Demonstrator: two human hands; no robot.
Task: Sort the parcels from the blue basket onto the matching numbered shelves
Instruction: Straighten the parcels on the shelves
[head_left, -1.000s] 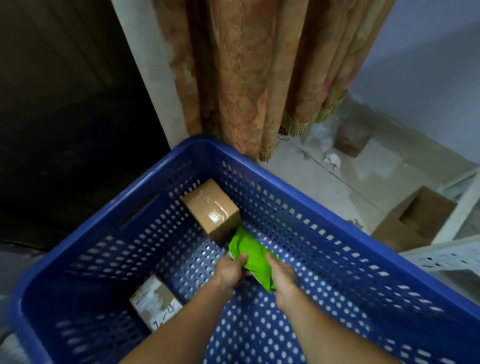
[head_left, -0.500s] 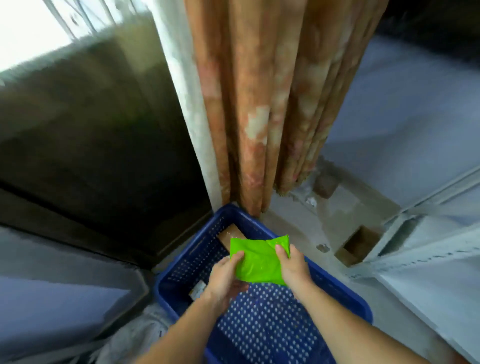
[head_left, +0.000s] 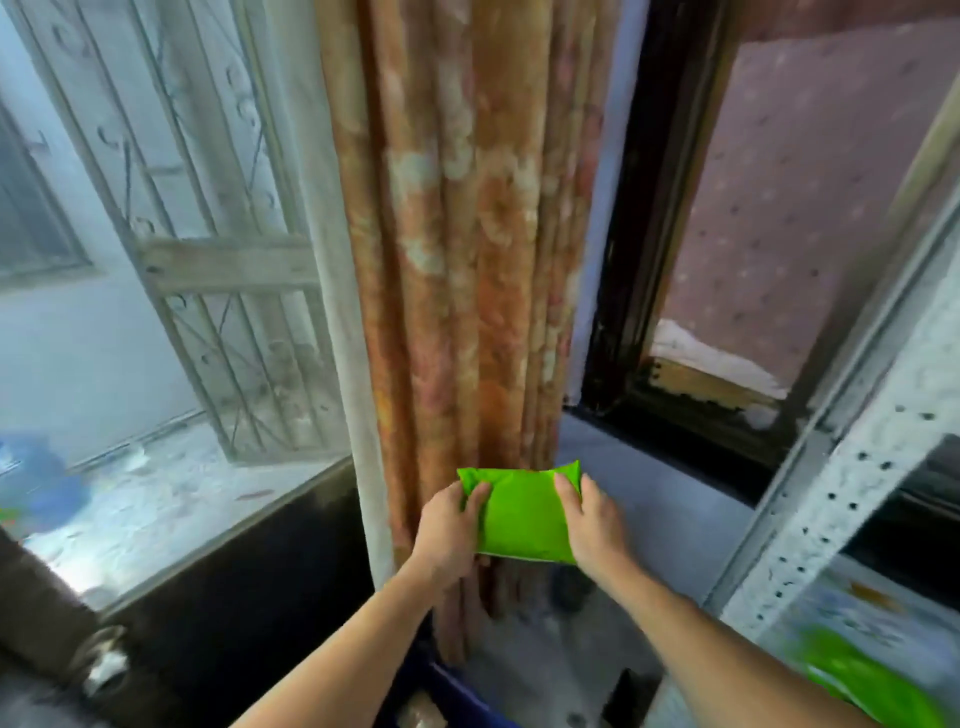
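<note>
Both hands, the left hand (head_left: 451, 530) and right hand (head_left: 589, 525), pinch the green parcel (head_left: 522, 512) chest-high before the curtain (head_left: 467, 260). No number shows, so it might be misshelved on the rack (head_left: 852, 499).

A bright green plastic parcel (head_left: 522, 514), soft and slightly puffy, is being held up in the air, its broad face tilting toward the camera. A corner of the blue basket (head_left: 462, 696) is showing low in the frame. Another green parcel (head_left: 862, 675) is lying, blurred, on a shelf at the lower right.
</note>
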